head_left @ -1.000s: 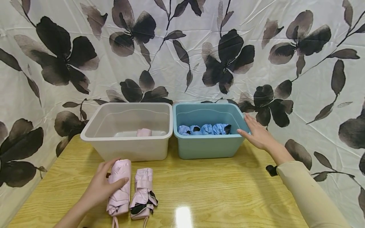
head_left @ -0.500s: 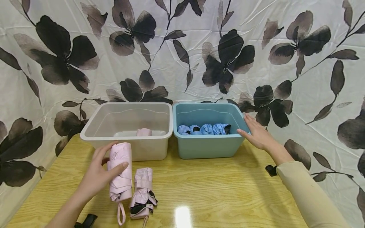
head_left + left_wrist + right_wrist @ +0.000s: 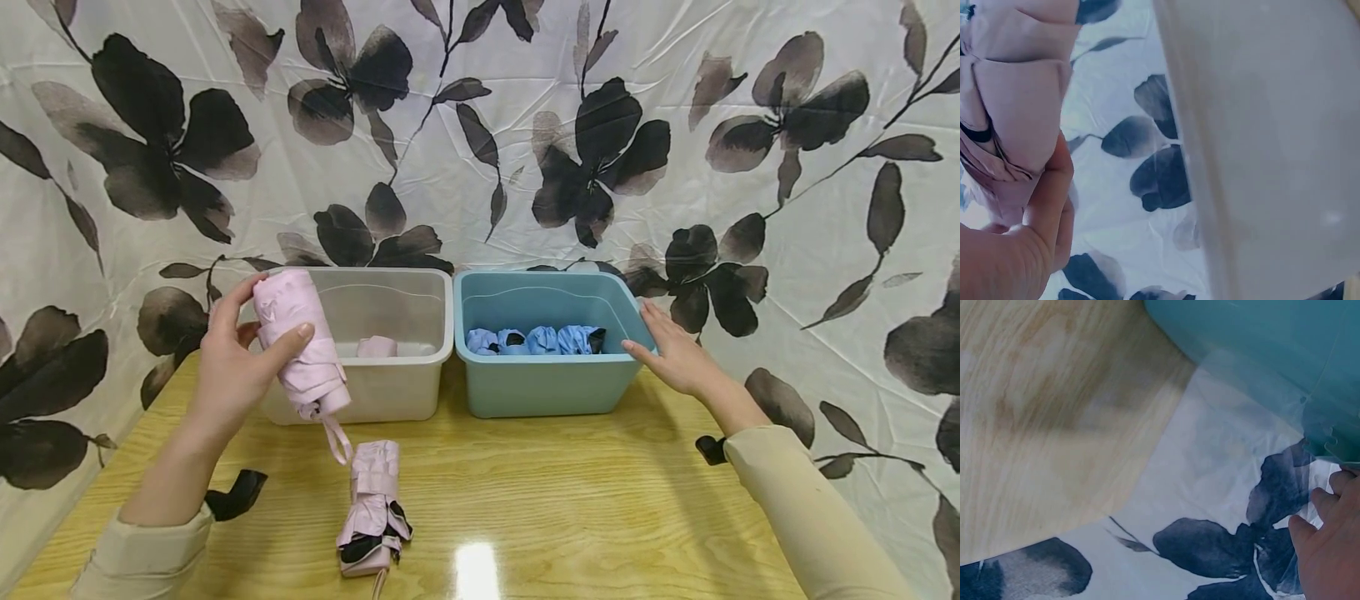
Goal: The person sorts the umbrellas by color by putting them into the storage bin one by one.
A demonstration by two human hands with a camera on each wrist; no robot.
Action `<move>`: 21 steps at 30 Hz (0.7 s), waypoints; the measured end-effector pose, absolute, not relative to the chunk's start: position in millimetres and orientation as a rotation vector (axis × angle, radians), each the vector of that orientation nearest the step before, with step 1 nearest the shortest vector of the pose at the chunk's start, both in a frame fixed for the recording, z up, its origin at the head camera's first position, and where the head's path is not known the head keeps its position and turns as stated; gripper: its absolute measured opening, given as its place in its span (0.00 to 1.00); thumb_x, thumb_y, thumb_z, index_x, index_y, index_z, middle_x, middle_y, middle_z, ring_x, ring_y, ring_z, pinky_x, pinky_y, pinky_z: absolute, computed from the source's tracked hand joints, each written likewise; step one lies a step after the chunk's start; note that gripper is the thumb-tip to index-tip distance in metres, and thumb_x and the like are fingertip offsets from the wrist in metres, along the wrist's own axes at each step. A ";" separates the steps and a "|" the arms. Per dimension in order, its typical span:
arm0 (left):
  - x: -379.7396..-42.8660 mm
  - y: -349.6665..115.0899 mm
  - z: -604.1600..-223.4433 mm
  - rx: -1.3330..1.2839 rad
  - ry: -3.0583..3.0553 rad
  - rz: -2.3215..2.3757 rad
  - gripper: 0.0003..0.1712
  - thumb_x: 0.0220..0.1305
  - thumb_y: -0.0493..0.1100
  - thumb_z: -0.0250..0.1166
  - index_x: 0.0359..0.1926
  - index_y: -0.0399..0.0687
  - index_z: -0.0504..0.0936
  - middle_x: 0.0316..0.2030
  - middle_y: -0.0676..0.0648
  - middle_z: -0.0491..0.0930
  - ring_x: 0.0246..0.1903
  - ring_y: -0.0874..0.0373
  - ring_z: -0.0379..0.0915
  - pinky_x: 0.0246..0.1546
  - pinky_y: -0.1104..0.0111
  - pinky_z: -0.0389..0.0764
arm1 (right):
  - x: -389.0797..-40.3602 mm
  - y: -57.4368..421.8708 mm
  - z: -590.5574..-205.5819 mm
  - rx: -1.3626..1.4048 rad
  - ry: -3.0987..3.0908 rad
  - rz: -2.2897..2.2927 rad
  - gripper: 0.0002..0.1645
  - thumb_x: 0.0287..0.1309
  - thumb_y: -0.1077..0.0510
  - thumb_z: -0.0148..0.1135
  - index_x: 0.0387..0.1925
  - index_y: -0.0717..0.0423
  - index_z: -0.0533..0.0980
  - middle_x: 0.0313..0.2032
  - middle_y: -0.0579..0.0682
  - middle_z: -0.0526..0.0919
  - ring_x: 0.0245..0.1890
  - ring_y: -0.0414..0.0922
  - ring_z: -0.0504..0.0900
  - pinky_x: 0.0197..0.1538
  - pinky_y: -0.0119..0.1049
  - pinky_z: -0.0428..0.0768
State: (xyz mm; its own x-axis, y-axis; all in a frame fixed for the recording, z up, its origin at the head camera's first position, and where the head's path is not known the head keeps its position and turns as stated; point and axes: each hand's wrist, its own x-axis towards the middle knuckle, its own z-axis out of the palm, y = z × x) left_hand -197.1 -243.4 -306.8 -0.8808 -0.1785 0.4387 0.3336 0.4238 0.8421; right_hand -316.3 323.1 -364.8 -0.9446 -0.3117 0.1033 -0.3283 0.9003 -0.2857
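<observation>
My left hand [image 3: 238, 354] grips a folded pink umbrella [image 3: 303, 346], tilted and raised in front of the left part of the grey-white bin [image 3: 352, 392]. Its wrist loop dangles below. In the left wrist view the pink umbrella [image 3: 1019, 94] is beside the bin's wall [image 3: 1272, 144]. A second pink umbrella [image 3: 375, 500] lies on the table, some black fabric showing. Inside the grey-white bin sits a pink item [image 3: 377, 347], mostly hidden. My right hand [image 3: 675, 346] rests with extended fingers on the right rim of the blue bin [image 3: 543, 387], which holds several rolled blue bundles [image 3: 543, 340].
The two bins stand side by side at the back of the wooden table [image 3: 570, 500]. Behind them hangs a white cloth [image 3: 480, 133] with dark flowers. Black pieces [image 3: 238, 494] show at both wrists.
My left hand has lifted the pink umbrella off the table, up and toward the grey-white bin, tilting it. The right hand and the other umbrella have stayed put.
</observation>
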 end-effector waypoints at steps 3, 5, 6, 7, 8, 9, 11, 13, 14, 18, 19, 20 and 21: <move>-212.0 -245.8 -295.2 -0.098 -2.191 -1.499 0.47 0.69 0.38 0.70 0.82 0.52 0.55 0.74 0.44 0.55 0.47 0.65 0.71 0.35 0.84 0.81 | -316.8 323.2 -365.0 0.505 -3.016 0.470 0.54 0.77 0.32 0.46 0.82 0.66 0.43 0.82 0.64 0.40 0.81 0.67 0.41 0.78 0.68 0.45; -222.2 -247.5 -288.8 -0.074 -2.188 -1.515 0.47 0.70 0.40 0.68 0.82 0.52 0.53 0.76 0.44 0.53 0.47 0.66 0.71 0.36 0.84 0.81 | -317.0 323.1 -364.9 0.504 -3.014 0.471 0.53 0.77 0.33 0.46 0.82 0.66 0.43 0.82 0.65 0.40 0.81 0.67 0.41 0.78 0.68 0.45; -227.4 -248.7 -286.3 -0.062 -2.190 -1.516 0.47 0.70 0.40 0.68 0.82 0.52 0.52 0.76 0.43 0.52 0.46 0.66 0.70 0.36 0.84 0.80 | -317.0 323.0 -364.8 0.506 -3.010 0.473 0.53 0.78 0.33 0.46 0.82 0.66 0.43 0.82 0.65 0.40 0.81 0.67 0.42 0.78 0.69 0.46; -232.9 -249.3 -284.0 -0.050 -2.190 -1.522 0.47 0.71 0.41 0.68 0.82 0.52 0.52 0.76 0.43 0.52 0.46 0.65 0.70 0.36 0.84 0.80 | -316.7 323.0 -364.4 0.507 -3.007 0.477 0.53 0.78 0.33 0.46 0.82 0.66 0.43 0.82 0.65 0.40 0.81 0.68 0.42 0.78 0.69 0.46; -238.4 -250.3 -282.2 -0.040 -2.194 -1.528 0.47 0.71 0.42 0.67 0.82 0.51 0.51 0.75 0.43 0.52 0.45 0.65 0.70 0.36 0.84 0.80 | -316.3 323.1 -364.0 0.508 -3.004 0.480 0.53 0.78 0.34 0.46 0.82 0.66 0.43 0.82 0.65 0.40 0.80 0.68 0.43 0.78 0.69 0.46; -244.1 -251.4 -280.8 -0.029 -2.200 -1.532 0.47 0.71 0.43 0.67 0.82 0.51 0.51 0.75 0.43 0.51 0.45 0.65 0.69 0.36 0.84 0.80 | -315.9 323.1 -363.6 0.510 -3.001 0.485 0.52 0.78 0.34 0.46 0.82 0.66 0.44 0.82 0.65 0.40 0.80 0.68 0.43 0.78 0.69 0.47; -255.8 -253.9 -279.4 -0.015 -2.214 -1.527 0.47 0.71 0.44 0.67 0.82 0.50 0.50 0.74 0.43 0.51 0.44 0.65 0.68 0.35 0.84 0.79 | -315.2 322.9 -362.9 0.512 -2.999 0.495 0.52 0.78 0.34 0.47 0.82 0.66 0.44 0.82 0.65 0.40 0.80 0.68 0.43 0.77 0.69 0.47; -266.4 -256.4 -280.0 -0.006 -2.240 -1.527 0.48 0.71 0.46 0.67 0.82 0.49 0.50 0.74 0.42 0.50 0.44 0.64 0.66 0.35 0.84 0.78 | -314.6 322.8 -362.4 0.512 -3.003 0.499 0.52 0.78 0.35 0.46 0.82 0.66 0.43 0.82 0.65 0.40 0.80 0.69 0.43 0.77 0.70 0.47; -271.9 -258.0 -281.0 -0.002 -2.259 -1.521 0.48 0.71 0.46 0.67 0.82 0.48 0.49 0.73 0.41 0.50 0.44 0.63 0.65 0.35 0.85 0.78 | -314.5 322.9 -362.3 0.511 -3.004 0.500 0.52 0.78 0.35 0.46 0.82 0.66 0.43 0.82 0.65 0.40 0.80 0.69 0.43 0.77 0.70 0.47; -293.1 -264.3 -288.4 0.047 -2.343 -1.523 0.48 0.72 0.47 0.66 0.81 0.44 0.48 0.72 0.39 0.49 0.49 0.60 0.62 0.35 0.84 0.77 | -314.6 323.1 -362.8 0.512 -3.006 0.492 0.52 0.78 0.34 0.46 0.82 0.65 0.43 0.82 0.65 0.40 0.80 0.68 0.43 0.77 0.70 0.48; -298.2 -266.0 -290.9 0.062 -2.374 -1.521 0.49 0.72 0.47 0.66 0.81 0.42 0.47 0.73 0.38 0.49 0.52 0.58 0.62 0.34 0.84 0.78 | -314.7 323.1 -362.9 0.513 -3.005 0.493 0.52 0.78 0.35 0.46 0.82 0.65 0.43 0.82 0.65 0.40 0.80 0.68 0.43 0.77 0.70 0.48; -303.2 -267.8 -293.2 0.077 -2.402 -1.520 0.49 0.72 0.47 0.66 0.81 0.41 0.46 0.73 0.36 0.49 0.54 0.55 0.62 0.33 0.84 0.78 | -314.6 323.1 -363.0 0.512 -3.006 0.493 0.52 0.78 0.34 0.46 0.82 0.65 0.43 0.82 0.65 0.40 0.80 0.68 0.43 0.77 0.70 0.48; -308.2 -269.6 -296.0 0.087 -2.430 -1.526 0.50 0.72 0.48 0.66 0.81 0.40 0.46 0.73 0.35 0.48 0.57 0.52 0.61 0.33 0.83 0.78 | -314.6 323.2 -363.2 0.512 -3.007 0.493 0.52 0.78 0.34 0.46 0.82 0.65 0.43 0.82 0.65 0.41 0.80 0.68 0.43 0.77 0.70 0.48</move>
